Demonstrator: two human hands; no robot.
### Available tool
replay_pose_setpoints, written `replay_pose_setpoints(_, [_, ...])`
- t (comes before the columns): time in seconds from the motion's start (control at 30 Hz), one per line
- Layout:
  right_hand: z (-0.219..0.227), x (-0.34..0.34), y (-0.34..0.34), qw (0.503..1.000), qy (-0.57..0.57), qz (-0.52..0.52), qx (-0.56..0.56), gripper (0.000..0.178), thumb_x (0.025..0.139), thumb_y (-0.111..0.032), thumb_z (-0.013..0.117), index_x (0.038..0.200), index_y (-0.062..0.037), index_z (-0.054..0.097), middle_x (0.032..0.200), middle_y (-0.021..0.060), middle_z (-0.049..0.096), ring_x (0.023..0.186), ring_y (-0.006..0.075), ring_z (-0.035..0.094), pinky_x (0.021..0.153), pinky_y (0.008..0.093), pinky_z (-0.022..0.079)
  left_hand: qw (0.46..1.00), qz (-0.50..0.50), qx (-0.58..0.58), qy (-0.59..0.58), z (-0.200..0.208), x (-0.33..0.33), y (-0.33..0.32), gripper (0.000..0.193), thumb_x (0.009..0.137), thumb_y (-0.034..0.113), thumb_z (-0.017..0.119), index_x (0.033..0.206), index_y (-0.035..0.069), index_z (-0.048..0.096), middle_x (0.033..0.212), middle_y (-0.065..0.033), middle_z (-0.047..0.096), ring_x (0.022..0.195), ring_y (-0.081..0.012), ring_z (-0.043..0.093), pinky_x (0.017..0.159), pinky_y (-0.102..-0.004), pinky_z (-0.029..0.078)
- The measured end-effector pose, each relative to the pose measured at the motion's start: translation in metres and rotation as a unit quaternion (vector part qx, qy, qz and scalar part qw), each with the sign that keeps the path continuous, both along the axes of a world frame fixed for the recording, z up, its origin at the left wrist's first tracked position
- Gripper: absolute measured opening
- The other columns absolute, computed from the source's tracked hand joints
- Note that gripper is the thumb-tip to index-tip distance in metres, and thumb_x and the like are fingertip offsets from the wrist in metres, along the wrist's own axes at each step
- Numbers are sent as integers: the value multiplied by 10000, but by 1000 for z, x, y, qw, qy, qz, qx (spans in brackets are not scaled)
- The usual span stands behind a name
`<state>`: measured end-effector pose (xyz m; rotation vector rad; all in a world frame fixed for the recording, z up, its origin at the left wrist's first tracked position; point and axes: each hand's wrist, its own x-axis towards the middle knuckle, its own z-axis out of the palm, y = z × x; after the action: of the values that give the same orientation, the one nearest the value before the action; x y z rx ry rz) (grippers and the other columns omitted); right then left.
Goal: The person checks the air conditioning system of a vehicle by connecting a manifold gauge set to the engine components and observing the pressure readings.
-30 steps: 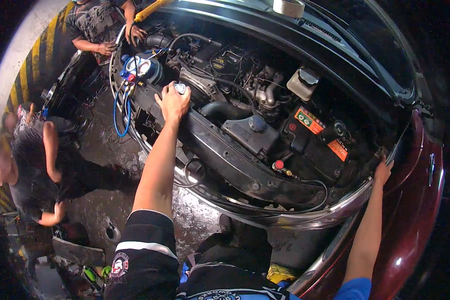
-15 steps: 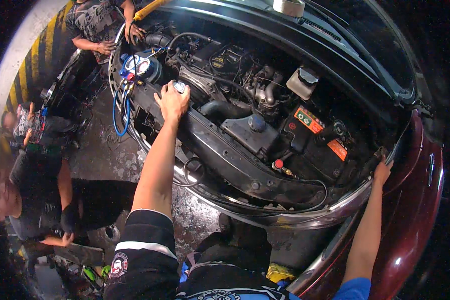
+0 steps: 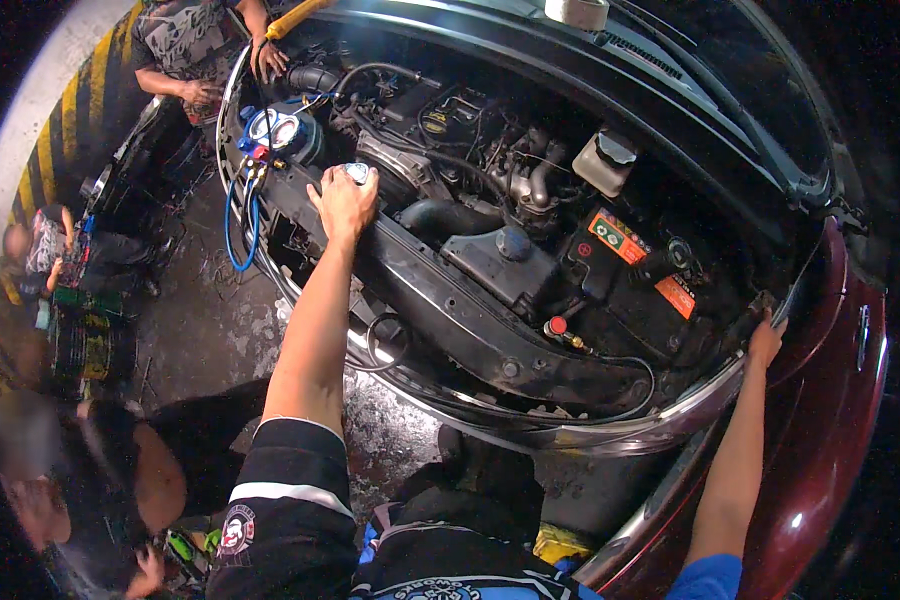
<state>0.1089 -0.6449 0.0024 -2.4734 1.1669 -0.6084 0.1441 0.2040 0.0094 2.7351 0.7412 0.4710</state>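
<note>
My left hand (image 3: 345, 208) reaches over the front panel (image 3: 410, 270) of an open engine bay. Its fingers are curled around a small round silver-topped object (image 3: 358, 173), whose lower part is hidden. My right hand (image 3: 765, 343) lies on the car's fender edge at the right, fingers stretched along it, holding nothing. A gauge set (image 3: 275, 130) with blue hoses (image 3: 240, 240) is perched at the bay's left corner. A red-capped fitting (image 3: 556, 326) on a black hose (image 3: 652, 385) sits by the battery (image 3: 610, 290).
Another person (image 3: 185, 60) stands at the far left corner, hands by the car. A second person (image 3: 45, 250) is farther off to the left, and a third (image 3: 110, 490) is close at lower left. The black engine (image 3: 450, 120) and a pale reservoir (image 3: 603, 165) fill the bay.
The person at lower left has moved down and nearer the picture's edge, uncovering a dark green item behind. My two hands have hardly moved.
</note>
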Motion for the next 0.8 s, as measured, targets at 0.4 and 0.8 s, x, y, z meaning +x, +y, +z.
replay_pose_setpoints(0.4, [15, -5, 19, 999, -7, 6, 33, 849, 984, -624, 558, 1617, -95, 354, 1460, 298, 570, 1361, 482, 525, 1133, 495, 399, 1000, 1, 1, -22, -3, 0, 2, 727, 956, 597, 586, 1336, -22, 610, 1439, -180, 607, 1426, -290, 500, 1264, -598, 171])
replay_pose_setpoints(0.8, [10, -3, 16, 1000, -1, -19, 1, 870, 962, -701, 533, 1610, -139, 387, 1416, 320, 590, 1311, 513, 552, 1084, 562, 440, 1000, 1, -24, -15, 3, -2, -2, 689, 951, 583, 594, 1320, 1, 625, 1406, -173, 630, 1416, -297, 509, 1268, -596, 168])
